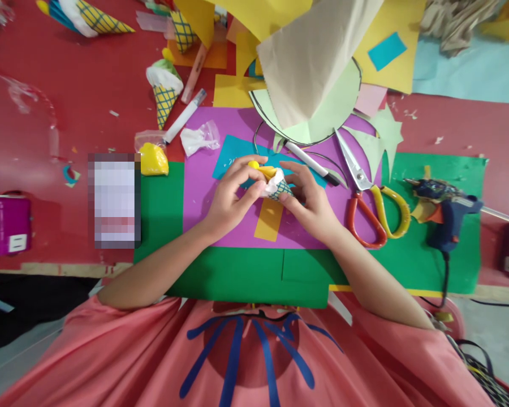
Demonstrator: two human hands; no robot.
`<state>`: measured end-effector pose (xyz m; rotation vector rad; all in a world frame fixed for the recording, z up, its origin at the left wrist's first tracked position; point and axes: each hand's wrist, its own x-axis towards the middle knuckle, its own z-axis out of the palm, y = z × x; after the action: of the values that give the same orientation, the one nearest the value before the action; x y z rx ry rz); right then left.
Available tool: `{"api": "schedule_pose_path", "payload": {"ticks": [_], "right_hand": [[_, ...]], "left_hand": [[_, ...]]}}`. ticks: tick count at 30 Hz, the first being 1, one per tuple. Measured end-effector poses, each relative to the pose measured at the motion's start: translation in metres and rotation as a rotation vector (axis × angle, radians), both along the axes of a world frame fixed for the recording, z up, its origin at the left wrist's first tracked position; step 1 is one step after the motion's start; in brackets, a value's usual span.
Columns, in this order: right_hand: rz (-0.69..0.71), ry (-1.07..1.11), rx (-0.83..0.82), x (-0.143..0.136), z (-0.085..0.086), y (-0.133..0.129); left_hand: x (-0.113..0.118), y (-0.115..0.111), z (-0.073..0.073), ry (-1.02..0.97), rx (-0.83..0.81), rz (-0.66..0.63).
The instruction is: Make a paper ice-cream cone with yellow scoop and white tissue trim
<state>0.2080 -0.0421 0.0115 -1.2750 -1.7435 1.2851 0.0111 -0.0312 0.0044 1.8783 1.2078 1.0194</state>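
Over the purple sheet [203, 226], both hands hold one small ice-cream cone craft [275, 183] lying tilted between them. Its top is yellow with a round yellow ball, its middle is white, and its cone is patterned in a dark grid. My left hand [237, 195] pinches the white part from the left. My right hand [307, 198] has its fingers around the gridded cone on the right. An orange-yellow paper strip [268, 220] and a blue paper piece [229, 155] lie beneath. Just beyond the hands is a black-and-white marker [307, 158].
Scissors [360, 178] with red and yellow handles lie right, then a blue glue gun [447, 220] with its cord. Left are a phone [115, 203], a yellow clay bag [153, 158], a white clay bag [199, 138] and another cone [165, 93]. Paper sheets [314, 62] are piled at the back.
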Motion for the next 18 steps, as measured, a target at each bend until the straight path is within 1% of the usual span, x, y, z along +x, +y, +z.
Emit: {"api": "schedule_pose_path", "payload": {"ticks": [6, 11, 15, 18], "right_hand": [[-0.044, -0.026, -0.017, -0.0005, 0.0053, 0.0006], [-0.05, -0.071, 0.005, -0.0016, 0.0085, 0.0017], [-0.051, -0.091, 0.015, -0.0013, 0.009, 0.002], [-0.054, -0.103, 0.025, -0.0012, 0.0084, 0.002]], "left_hand": [[0.0001, -0.0011, -0.0038, -0.121, -0.022, 0.033], [-0.004, 0.0034, -0.0033, -0.072, 0.021, -0.01], [-0.0051, 0.0029, 0.0014, -0.103, 0.055, 0.018], [-0.0044, 0.0019, 0.0047, -0.036, 0.095, -0.014]]}}
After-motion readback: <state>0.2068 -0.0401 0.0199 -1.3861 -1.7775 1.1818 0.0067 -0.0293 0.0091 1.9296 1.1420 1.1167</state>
